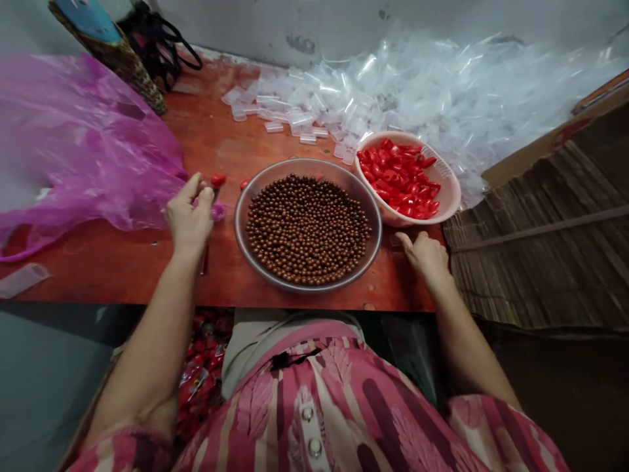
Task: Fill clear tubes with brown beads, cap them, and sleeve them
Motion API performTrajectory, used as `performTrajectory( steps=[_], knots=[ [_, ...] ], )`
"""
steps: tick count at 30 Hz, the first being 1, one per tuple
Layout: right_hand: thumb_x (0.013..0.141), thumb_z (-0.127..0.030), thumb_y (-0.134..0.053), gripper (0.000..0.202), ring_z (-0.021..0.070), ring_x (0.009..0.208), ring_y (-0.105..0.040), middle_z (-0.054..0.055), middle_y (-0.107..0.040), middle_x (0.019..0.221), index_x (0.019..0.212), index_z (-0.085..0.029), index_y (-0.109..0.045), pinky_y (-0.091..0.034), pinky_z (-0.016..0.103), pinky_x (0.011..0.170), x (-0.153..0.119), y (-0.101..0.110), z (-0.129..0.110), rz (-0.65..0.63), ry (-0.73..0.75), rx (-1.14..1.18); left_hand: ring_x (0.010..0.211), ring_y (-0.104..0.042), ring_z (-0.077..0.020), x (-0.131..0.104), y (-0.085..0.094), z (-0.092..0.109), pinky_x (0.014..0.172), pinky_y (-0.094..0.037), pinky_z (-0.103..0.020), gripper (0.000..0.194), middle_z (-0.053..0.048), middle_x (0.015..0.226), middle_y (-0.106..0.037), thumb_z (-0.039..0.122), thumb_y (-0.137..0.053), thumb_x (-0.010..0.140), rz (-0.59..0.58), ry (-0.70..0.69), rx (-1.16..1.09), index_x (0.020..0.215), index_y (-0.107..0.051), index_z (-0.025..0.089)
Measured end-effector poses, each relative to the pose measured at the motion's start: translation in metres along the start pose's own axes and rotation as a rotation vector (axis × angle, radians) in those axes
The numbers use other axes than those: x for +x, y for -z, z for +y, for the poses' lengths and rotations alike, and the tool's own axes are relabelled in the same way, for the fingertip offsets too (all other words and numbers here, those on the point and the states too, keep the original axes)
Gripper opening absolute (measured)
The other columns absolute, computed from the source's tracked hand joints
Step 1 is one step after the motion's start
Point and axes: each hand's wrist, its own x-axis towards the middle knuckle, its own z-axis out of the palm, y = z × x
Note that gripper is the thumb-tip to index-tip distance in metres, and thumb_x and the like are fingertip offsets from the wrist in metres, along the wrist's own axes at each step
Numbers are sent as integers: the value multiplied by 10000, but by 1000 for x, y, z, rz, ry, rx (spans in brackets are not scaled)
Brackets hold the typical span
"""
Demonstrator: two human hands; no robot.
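My left hand [189, 213], left of the metal bowl, pinches a small tube with a red cap [219, 179] between thumb and fingers. Its lower part looks dark and is partly hidden by the fingers. The wide metal bowl [308, 288] holds a heap of shiny brown balls [307, 229]. To the bowl's right, my right hand [426, 255] is low over the table with curled fingers. A faint clear plastic tube [395, 241] shows at its thumb tip; the grip on it is mostly hidden.
A pink basket [449, 190] of red caps [398, 177] stands behind my right hand. Clear tubes [393, 92] are piled at the back. Pink plastic [98, 144] spreads on the left; stacked cardboard [540, 236] borders the right. Another clear tube [23, 280] lies at the left edge.
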Motion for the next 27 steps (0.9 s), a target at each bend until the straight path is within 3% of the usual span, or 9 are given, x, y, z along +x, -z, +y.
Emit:
performTrajectory(
  steps=[2, 5, 8, 11, 14, 16, 19, 23, 27],
  knots=[
    [852, -698, -335, 823, 451, 929, -662, 378, -652, 937, 1089, 44, -603, -486, 559, 753, 4, -11, -9, -4, -20, -10, 1078, -623, -237, -8, -3, 7, 1025, -453, -518, 314, 152, 1111, -696, 398, -623, 840, 29, -34, 70, 1144, -640, 321],
    [861, -631, -397, 741, 446, 951, -660, 379, -648, 970, 1108, 36, -602, -497, 544, 754, 11, -16, -13, -53, -13, -38, 1025, -653, -214, -29, -11, 37, 965, -506, -474, 292, 62, 1101, -716, 396, -600, 854, 76, -182, 93, 1095, -675, 251],
    [810, -515, -544, 593, 442, 921, -669, 347, -663, 972, 1106, -5, -613, -513, 534, 716, 13, -10, -5, -105, 47, -115, 1078, -638, -191, -53, -22, 71, 1010, -484, -414, 307, -16, 1151, -701, 346, -588, 870, -69, -262, 37, 1133, -659, 204],
    [712, -452, -663, 519, 388, 759, -691, 217, -709, 873, 1098, -106, -627, -530, 507, 627, -4, 12, 4, -83, 224, -49, 1086, -639, -174, -71, -31, 92, 1003, -486, -362, 303, -33, 1151, -701, 307, -592, 868, -176, -256, -16, 1146, -650, 202],
    [740, -408, -649, 532, 269, 727, -688, 98, -717, 934, 1238, -250, -549, -552, 403, 619, -31, 47, -6, 1, 563, 407, 987, -679, -155, -77, -37, 96, 931, -524, -317, 307, -46, 1078, -727, 300, -587, 871, -188, -201, -49, 1152, -648, 193],
    [784, -370, -627, 654, 230, 784, -679, 88, -696, 1061, 1393, -310, -397, -556, 362, 662, -42, 67, -29, 48, 778, 594, 961, -687, -150, -78, -39, 94, 912, -530, -306, 310, -47, 1048, -735, 307, -586, 872, -174, -159, -62, 1154, -648, 193],
    [797, -285, -609, 504, 250, 917, -657, 100, -671, 1126, 1285, -225, -500, -534, 376, 729, -32, 73, -84, 154, 1082, 236, 963, -688, -153, -77, -38, 90, 910, -530, -304, 327, -50, 1052, -734, 307, -617, 851, -185, -143, -74, 1157, -647, 196],
    [848, -86, -462, 195, 257, 813, -634, 173, -680, 892, 962, -104, -619, -435, 312, 583, -1, 45, -157, 198, 1224, -363, 969, -685, -159, -76, -36, 84, 908, -526, -306, 343, -61, 1066, -728, 310, -648, 830, -183, -139, -55, 1152, -650, 193],
    [853, -35, -415, 230, 232, 799, -627, 175, -677, 909, 955, -75, -617, -402, 300, 602, 5, 23, -196, 66, 1529, -476, 976, -682, -156, -76, -35, 82, 902, -523, -290, 336, -71, 1071, -725, 287, -628, 844, -118, -117, -67, 1160, -644, 175]
  ],
)
